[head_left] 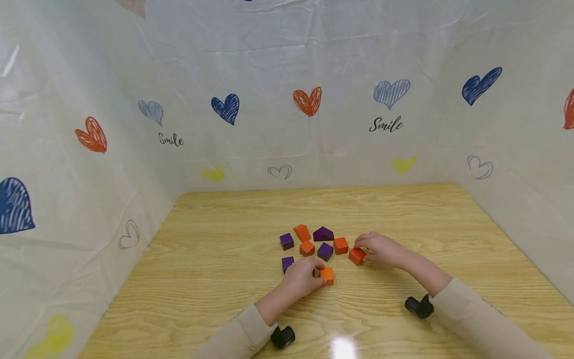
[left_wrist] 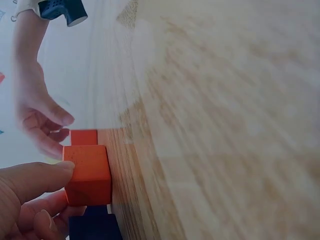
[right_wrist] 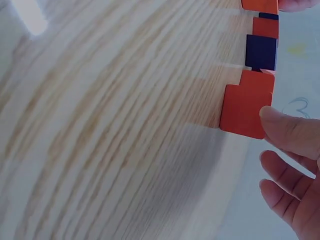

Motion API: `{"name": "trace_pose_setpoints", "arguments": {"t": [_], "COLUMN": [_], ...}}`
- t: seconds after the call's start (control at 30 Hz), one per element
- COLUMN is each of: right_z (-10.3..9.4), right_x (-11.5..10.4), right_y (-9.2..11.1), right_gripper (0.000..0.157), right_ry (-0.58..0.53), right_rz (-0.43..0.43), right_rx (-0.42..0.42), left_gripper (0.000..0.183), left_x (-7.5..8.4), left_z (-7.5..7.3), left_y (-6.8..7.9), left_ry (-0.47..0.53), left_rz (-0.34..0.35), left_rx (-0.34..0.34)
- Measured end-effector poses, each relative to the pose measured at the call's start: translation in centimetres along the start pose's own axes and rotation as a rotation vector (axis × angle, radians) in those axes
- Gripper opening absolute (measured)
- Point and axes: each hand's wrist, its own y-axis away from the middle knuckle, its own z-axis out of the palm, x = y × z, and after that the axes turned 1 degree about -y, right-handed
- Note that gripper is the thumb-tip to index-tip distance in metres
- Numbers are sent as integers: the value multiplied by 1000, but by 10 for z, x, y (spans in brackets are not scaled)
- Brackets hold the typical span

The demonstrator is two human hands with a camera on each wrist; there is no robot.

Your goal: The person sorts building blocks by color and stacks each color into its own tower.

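Observation:
Near the front of the group of wooden blocks, my left hand (head_left: 301, 277) pinches an orange cube (head_left: 327, 276) between thumb and fingers; the left wrist view shows the thumb on the face of this cube (left_wrist: 89, 175). At the group's right side, my right hand (head_left: 383, 251) holds a red-orange cube (head_left: 357, 256) by its thumb and fingertips, and in the right wrist view the thumb presses the cube's edge (right_wrist: 244, 111). Both cubes look to be on the tabletop. A purple cube (head_left: 287, 263) is partly hidden behind my left hand.
Behind the hands lie an orange cube (head_left: 307, 248), a red-orange cube (head_left: 341, 246), an orange slanted block (head_left: 302, 233), a purple angled block (head_left: 323, 234) and purple cubes (head_left: 325, 252). A heart-printed curtain (head_left: 269, 139) borders the wooden table (head_left: 215, 224) at the back and sides.

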Motion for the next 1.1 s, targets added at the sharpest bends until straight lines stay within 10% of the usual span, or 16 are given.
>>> {"name": "trace_pose_setpoints", "arguments": {"t": [1.1], "right_z": [14], "right_x": [-32], "right_y": [-8], "right_gripper": [23], "right_ry": [-225], "right_rz": [82], "right_rx": [-91], "left_gripper": [30], "left_x": [-5], "left_z": [0], "left_y": [-8], "left_ry": [56], "left_rz": [-54], "left_rx": [-43]}}
